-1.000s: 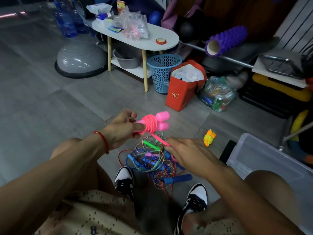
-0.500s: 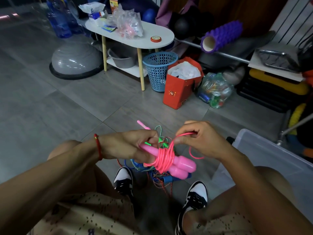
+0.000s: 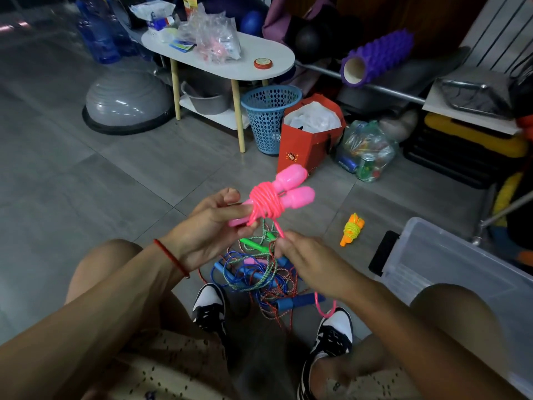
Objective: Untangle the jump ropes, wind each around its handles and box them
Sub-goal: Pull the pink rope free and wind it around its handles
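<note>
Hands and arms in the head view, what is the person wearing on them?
Both forearms are bare, no sleeves showing. The left hand has a thin red string bracelet around its wrist. The right hand shows no ring, watch or band.

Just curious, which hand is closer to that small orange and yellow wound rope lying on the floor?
Right. The right hand is just beside the orange and yellow wound rope; the left hand is farther off.

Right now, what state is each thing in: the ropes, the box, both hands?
pink jump rope: mostly wound round its paired handles, a loose tail left.
left hand: grips the pink handles.
right hand: pinches the pink tail, pulled taut.
tangled ropes: a knotted heap on the floor.
orange jump rope: wound, lying on the floor, not boxed.
clear box: open; no rope visible inside.
</note>
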Tool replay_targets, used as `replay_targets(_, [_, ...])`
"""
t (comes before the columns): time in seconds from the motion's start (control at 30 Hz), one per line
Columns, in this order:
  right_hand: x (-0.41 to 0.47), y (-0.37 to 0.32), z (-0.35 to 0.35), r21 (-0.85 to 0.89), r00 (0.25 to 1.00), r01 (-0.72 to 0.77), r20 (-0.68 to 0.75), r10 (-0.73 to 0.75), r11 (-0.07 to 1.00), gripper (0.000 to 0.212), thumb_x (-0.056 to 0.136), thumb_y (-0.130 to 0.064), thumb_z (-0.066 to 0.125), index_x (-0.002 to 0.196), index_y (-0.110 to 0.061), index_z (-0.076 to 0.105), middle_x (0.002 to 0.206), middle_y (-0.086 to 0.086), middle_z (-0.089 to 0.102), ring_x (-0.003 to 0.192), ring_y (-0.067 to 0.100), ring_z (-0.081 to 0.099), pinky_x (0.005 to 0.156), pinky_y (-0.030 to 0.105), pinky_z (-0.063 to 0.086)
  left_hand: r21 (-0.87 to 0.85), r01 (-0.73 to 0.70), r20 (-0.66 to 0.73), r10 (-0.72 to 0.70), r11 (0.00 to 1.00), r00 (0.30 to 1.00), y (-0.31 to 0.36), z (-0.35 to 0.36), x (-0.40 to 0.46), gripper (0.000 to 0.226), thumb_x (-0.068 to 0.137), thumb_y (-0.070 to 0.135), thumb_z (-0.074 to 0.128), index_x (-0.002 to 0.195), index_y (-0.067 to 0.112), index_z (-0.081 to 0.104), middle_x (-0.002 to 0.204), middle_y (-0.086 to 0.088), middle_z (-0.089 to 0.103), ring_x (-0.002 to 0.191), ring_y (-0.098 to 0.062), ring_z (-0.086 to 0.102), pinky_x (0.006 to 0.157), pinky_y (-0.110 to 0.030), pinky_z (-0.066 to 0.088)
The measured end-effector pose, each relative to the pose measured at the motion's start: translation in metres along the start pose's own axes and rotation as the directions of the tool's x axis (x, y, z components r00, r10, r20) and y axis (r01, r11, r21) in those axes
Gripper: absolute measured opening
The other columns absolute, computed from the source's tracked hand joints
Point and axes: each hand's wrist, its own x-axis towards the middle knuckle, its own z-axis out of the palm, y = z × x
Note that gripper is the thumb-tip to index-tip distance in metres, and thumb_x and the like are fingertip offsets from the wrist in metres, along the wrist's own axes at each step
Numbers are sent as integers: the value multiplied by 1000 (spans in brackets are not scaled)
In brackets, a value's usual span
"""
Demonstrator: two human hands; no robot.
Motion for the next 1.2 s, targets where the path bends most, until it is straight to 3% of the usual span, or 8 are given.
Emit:
replay_targets(0.13, [-8,-4,5,-424,992,48,129,8,905,17,108,-23,40,116,-13,50,88,4,59,83,30,62,67,38,46,464,-3,-201,108,886,974,-16,-25,11,44,87,-19,53,79,19,31,67,-2,45,56,-17,47,46,-25,37])
replay_targets(0.23, [-15,-7,3,-618,986,168,121,-119,768,9,100,-23,58,106,-17,54,85,1,63,74,27,67,54,32,40,895,34,-143,213,445,967,-23,-46,15,42,85,-11,60,79,21,34,70,3,42,59,-15,40,51,-27,36])
replay_targets(0.33, [-11,-6,-10,-635,977,199,70,-200,747,10,101,-34,54,104,-26,59,94,-9,64,80,15,67,60,30,44,977,-5,21,-73,211,997,-29,-46,7,36,80,1,63,86,25,37,78,0,45,63,-13,42,56,-34,41])
replay_targets(0.5, [-7,17,-33,-128,999,8,44,-2,992,17,95,-50,58,95,-38,70,92,-17,69,86,4,64,77,41,53,870,-3,245,-428,493,870,-27,-20,-12,31,89,-3,63,97,2,33,83,-9,41,72,-20,41,60,-37,40])
replay_targets(0.67, [-12,17,-44,518,994,-76,109,22,852,14,89,-29,74,97,-18,75,89,8,71,82,12,62,69,31,52,290,200,466,-321,936,825,-22,-3,-23,38,90,-19,46,93,16,31,80,-11,40,68,-21,39,56,-31,29])
replay_targets(0.77, [-6,13,-23,764,981,-63,-69,179,642,14,78,-18,65,86,-6,66,75,12,61,67,17,58,60,32,50,-3,189,424,-169,982,889,-25,3,-19,34,91,-16,40,91,18,33,83,-10,52,70,-21,53,63,-26,44])
replay_targets(0.93, [12,-13,24,815,857,-29,-278,435,579,30,101,-2,46,74,0,58,57,11,44,49,16,40,52,32,37,-323,90,207,-23,942,978,-43,8,-10,39,84,-7,66,106,10,39,86,-15,53,71,-23,57,59,-26,45])
replay_targets(1.2, [15,-34,42,809,731,-5,-397,554,587,26,99,-1,57,84,-14,75,68,7,73,60,14,66,61,26,56,-364,-30,-233,-60,931,971,-53,19,-2,30,80,-5,58,73,17,38,81,-15,57,66,-23,63,56,-24,51])
